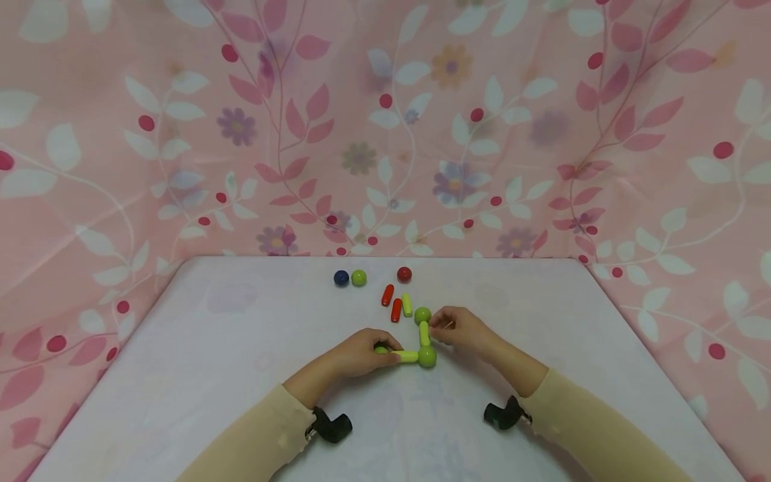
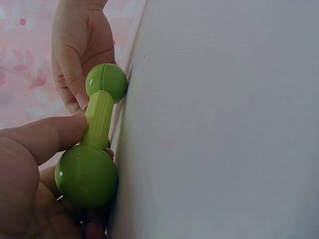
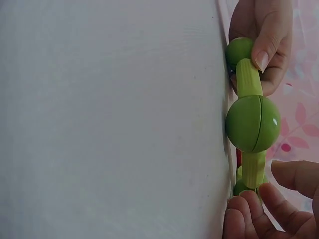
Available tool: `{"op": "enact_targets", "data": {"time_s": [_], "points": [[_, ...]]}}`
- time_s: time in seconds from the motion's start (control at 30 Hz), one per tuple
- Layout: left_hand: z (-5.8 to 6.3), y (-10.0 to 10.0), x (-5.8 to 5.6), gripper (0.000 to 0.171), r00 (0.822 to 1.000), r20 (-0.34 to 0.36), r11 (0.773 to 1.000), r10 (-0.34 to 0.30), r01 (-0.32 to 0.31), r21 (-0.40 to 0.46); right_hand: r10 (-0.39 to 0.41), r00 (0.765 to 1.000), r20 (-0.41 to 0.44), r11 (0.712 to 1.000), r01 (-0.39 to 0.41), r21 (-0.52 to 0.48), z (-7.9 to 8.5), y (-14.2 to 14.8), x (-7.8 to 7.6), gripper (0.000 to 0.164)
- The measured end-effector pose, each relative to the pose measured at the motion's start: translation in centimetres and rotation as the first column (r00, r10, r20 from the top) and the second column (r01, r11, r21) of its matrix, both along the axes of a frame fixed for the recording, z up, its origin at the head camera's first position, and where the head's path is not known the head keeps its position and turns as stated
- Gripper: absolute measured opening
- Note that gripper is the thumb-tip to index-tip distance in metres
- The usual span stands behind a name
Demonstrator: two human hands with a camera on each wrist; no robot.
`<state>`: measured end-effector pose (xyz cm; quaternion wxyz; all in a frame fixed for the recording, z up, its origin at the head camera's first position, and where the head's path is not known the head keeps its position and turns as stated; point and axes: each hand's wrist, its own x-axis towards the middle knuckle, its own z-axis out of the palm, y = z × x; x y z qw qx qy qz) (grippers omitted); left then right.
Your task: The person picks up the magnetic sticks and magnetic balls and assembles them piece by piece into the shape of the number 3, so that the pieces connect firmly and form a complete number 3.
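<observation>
An L-shaped piece of toy building rods and balls lies in front of me. Its corner is a green ball (image 1: pixel 427 357), with one yellow-green rod (image 1: pixel 409 357) running left and another rod (image 1: pixel 424 333) running away from me. The far rod ends in a green ball (image 1: pixel 423 314). My left hand (image 1: pixel 364 353) pinches the left rod beside its end ball (image 2: pixel 87 177), thumb on the near side. At the far rod is my right hand (image 1: pixel 460 328); in the right wrist view its thumb (image 3: pixel 294 175) stands off the rod while the fingertips are close beside it.
Beyond the piece lie two red rods (image 1: pixel 396 310) and a loose yellow-green rod (image 1: pixel 407 305). Farther back are a dark blue ball (image 1: pixel 341 278), a green ball (image 1: pixel 359 277) and a red ball (image 1: pixel 404 274). A flowered pink curtain (image 1: pixel 385 134) hangs behind the white table (image 1: pixel 211 375).
</observation>
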<state>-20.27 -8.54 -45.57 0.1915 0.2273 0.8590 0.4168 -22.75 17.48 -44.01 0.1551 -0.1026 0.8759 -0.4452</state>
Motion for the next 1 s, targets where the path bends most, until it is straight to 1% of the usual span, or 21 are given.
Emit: {"op": "enact_targets", "data": {"time_s": [0.27,0.53,0.83,1.0], "points": [[0.0,-0.1,0.0,0.015,1.0,0.002,1.0,0.006,-0.006,0.003,-0.012,1.0,-0.008,1.0,0.012,-0.003,-0.4,-0.4,0.2,0.021],[-0.1,0.0,0.0,0.015,1.0,-0.001,1.0,-0.008,0.008,0.012,-0.031,0.999,-0.021,0.998,0.032,0.052,-0.3,-0.9,0.6,0.027],[-0.1,-0.1,0.1,0.015,1.0,0.011,1.0,-0.006,0.006,0.022,-0.119,0.992,0.031,0.986,0.115,0.119,0.1,-1.7,1.1,0.033],[-0.1,0.0,0.0,0.016,1.0,0.004,1.0,-0.002,0.002,0.014,-0.135,0.99,0.036,0.984,0.13,0.121,0.3,-1.9,1.1,0.035]]}}
